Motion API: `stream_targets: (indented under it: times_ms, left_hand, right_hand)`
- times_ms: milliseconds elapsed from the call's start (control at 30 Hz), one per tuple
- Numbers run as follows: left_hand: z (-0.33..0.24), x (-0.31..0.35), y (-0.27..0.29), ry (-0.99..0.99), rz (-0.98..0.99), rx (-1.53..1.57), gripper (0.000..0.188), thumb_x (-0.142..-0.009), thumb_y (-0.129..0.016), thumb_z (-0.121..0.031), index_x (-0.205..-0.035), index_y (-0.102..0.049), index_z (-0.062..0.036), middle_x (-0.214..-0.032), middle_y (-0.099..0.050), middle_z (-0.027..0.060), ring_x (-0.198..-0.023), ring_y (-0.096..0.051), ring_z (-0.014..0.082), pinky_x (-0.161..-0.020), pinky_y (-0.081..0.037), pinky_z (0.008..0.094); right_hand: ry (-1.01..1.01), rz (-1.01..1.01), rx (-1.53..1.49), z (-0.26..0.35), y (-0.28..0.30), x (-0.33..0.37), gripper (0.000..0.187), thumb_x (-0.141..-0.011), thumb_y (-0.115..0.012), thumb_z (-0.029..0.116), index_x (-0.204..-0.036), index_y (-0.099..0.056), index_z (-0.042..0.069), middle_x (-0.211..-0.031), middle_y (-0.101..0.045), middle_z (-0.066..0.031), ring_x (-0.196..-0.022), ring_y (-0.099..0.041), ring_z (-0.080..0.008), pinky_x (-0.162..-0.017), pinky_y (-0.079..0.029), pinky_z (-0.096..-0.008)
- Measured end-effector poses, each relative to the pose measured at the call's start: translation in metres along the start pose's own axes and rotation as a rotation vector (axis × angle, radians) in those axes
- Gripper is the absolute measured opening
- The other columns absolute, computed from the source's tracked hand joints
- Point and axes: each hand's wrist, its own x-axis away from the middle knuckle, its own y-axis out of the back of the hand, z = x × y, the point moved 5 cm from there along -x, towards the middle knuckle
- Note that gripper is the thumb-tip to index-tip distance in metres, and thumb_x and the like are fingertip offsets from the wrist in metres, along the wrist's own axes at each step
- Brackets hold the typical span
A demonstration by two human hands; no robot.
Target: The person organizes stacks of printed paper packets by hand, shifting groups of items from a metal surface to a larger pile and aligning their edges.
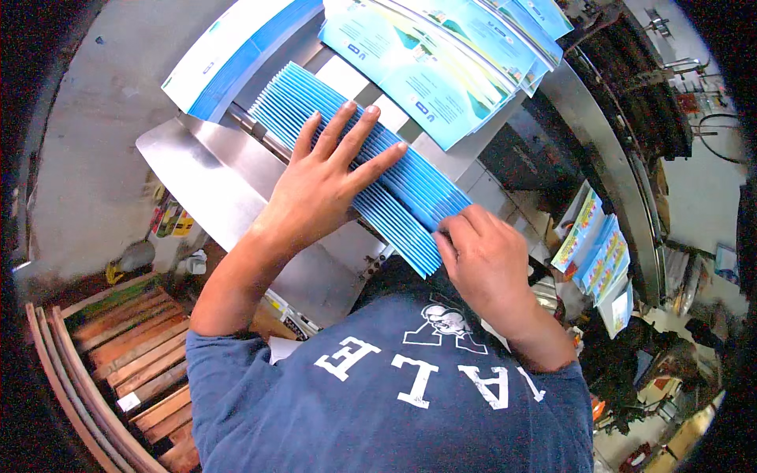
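A long fanned row of blue folded leaflets [410, 185] slants over the metal worktop, from the upper left toward my body. Across its middle my left hand [327, 173] lies with fingers spread, pressing on the overlapped edges. My right hand [489, 248] is closed at the row's near right end, thumb and fingers pinching the leaflets' edges there. How many leaflets it pinches is hidden by the fingers. Beyond the row lies a spread of light blue and green printed sheets [441, 75]. A further stack of blue and white sheets [244, 55] stands at the upper left.
The metal worktop [213, 169] has a bare rounded edge on the left. A wooden pallet [142, 363] lies on the floor at the lower left. Colourful printed sheets [599, 252] hang or stand at the right, beside dark machinery [639, 79] and cluttered items.
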Motion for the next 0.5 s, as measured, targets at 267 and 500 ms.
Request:
stream_targets:
  times_ms: [267,500]
  left_hand:
    - [0.001,-0.003,-0.004,-0.031,-0.038,-0.062,0.093,-0.064,-0.078,-0.011,-0.147,-0.042,-0.0335,-0.159,-0.03,0.0125,-0.144,-0.03,0.0366,-0.116,-0.023,0.0583]
    - [0.001,-0.003,-0.004,-0.045,-0.039,-0.048,0.089,-0.067,-0.075,-0.011,-0.147,-0.042,-0.0331,-0.159,-0.029,0.0136,-0.144,-0.031,0.0371,-0.115,-0.023,0.0593]
  right_hand:
    - [-0.133,-0.064,-0.057,0.005,-0.002,0.01,0.013,-0.087,-0.066,0.018,-0.085,-0.06,0.008,-0.08,-0.058,-0.0111,-0.073,-0.063,-0.0289,-0.065,-0.052,-0.0419]
    - [-0.062,-0.011,-0.038,0.011,-0.003,0.006,0.014,-0.089,-0.061,0.019,-0.086,-0.06,0.006,-0.075,-0.059,-0.0101,-0.067,-0.064,-0.0297,-0.062,-0.053,-0.0422]
